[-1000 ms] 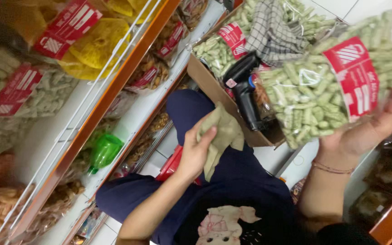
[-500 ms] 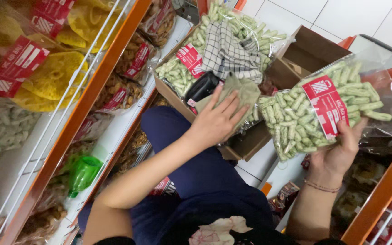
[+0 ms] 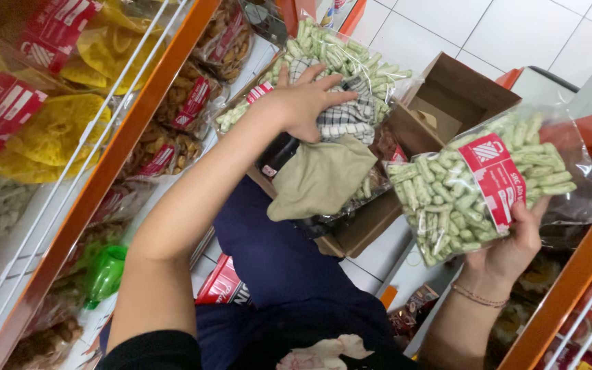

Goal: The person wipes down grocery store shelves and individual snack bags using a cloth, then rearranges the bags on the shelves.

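Left hand (image 3: 306,103) lies flat, fingers spread, on the checked cloth (image 3: 344,113) in the cardboard box (image 3: 447,103), gripping nothing I can see. Right hand (image 3: 512,247) clutches a bag of green snack sticks (image 3: 474,185) just right of the box, long axis tilted.

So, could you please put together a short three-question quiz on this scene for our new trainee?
1. True or false: the right hand holds a bag of green snacks.
2. What does the left hand rest on? A) checked cloth B) green bottle C) floor tile
3. What container holds the checked cloth?

Key: 1 true; 2 A; 3 the cardboard box.
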